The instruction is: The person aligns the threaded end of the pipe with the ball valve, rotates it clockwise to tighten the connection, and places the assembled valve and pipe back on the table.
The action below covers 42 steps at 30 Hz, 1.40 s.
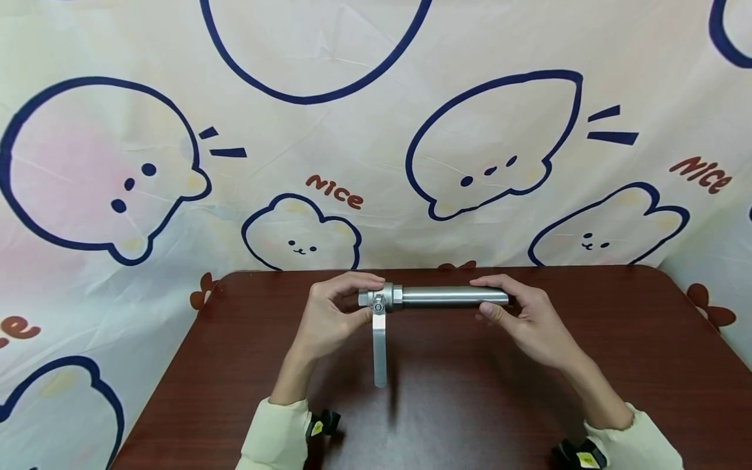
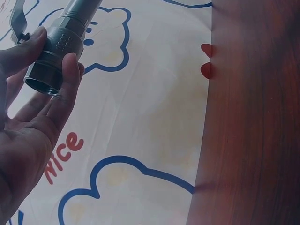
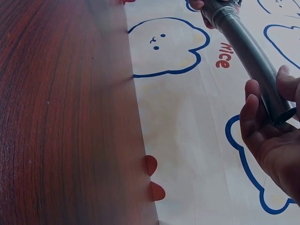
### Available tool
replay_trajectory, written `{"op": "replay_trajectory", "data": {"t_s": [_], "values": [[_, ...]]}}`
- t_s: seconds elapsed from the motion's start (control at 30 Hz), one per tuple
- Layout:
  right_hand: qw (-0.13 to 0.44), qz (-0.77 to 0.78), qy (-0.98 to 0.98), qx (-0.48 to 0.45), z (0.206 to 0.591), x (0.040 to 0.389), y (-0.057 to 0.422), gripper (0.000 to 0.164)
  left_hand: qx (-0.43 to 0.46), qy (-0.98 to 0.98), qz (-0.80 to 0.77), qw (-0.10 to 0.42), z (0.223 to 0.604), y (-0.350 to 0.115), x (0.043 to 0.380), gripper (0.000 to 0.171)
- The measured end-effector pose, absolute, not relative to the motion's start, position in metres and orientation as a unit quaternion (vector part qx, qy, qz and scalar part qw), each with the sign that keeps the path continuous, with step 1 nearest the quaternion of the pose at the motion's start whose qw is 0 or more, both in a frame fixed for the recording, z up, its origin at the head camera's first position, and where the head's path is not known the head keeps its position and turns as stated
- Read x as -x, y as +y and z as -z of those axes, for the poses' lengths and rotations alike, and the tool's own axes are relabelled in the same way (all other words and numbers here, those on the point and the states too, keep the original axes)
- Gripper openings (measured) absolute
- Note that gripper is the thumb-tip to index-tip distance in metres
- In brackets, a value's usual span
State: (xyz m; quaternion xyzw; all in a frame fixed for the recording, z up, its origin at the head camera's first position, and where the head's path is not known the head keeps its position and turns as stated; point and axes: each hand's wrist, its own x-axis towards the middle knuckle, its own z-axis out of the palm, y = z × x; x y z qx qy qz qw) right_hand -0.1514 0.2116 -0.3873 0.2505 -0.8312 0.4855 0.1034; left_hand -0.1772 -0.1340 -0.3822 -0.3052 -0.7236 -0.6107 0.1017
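Note:
A metal ball valve [image 1: 384, 297] with a straight steel pipe [image 1: 443, 297] joined to its right end is held level above the table. The valve's flat lever [image 1: 380, 352] points toward the person. My left hand [image 1: 335, 313] grips the valve body between thumb and fingers; the left wrist view shows the open end of the valve [image 2: 44, 79] between them. At the pipe's far end, my right hand [image 1: 531, 320] pinches it, thumb on the near side and fingers beyond. In the right wrist view the pipe's hollow end [image 3: 283, 115] sits by the right palm.
Below the hands lies a dark reddish-brown wooden table [image 1: 458, 405]. Behind it hangs a pale cloth [image 1: 376, 143] printed with blue-outlined cartoon shapes and red lettering. Black straps with small devices [image 1: 323, 423] are on both wrists, by the pale sleeves [image 1: 276, 434].

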Motion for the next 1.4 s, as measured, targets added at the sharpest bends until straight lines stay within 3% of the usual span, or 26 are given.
{"op": "replay_trajectory", "data": {"t_s": [0.3, 0.57, 1.4], "values": [[0.086, -0.497, -0.828, -0.245, 0.3871, 0.1517, 0.2111, 0.038, 0.305, -0.723, 0.611, 0.104, 0.3824, -0.134, 0.1777, 0.038], [0.091, -0.498, -0.822, -0.261, 0.3888, 0.1521, 0.2097, 0.051, 0.297, -0.723, 0.614, 0.109, 0.3827, -0.1335, 0.1785, 0.038], [0.105, -0.486, -0.829, -0.254, 0.3904, 0.1527, 0.2128, 0.045, 0.301, -0.719, 0.617, 0.108, 0.382, -0.1332, 0.1764, 0.038]]}}
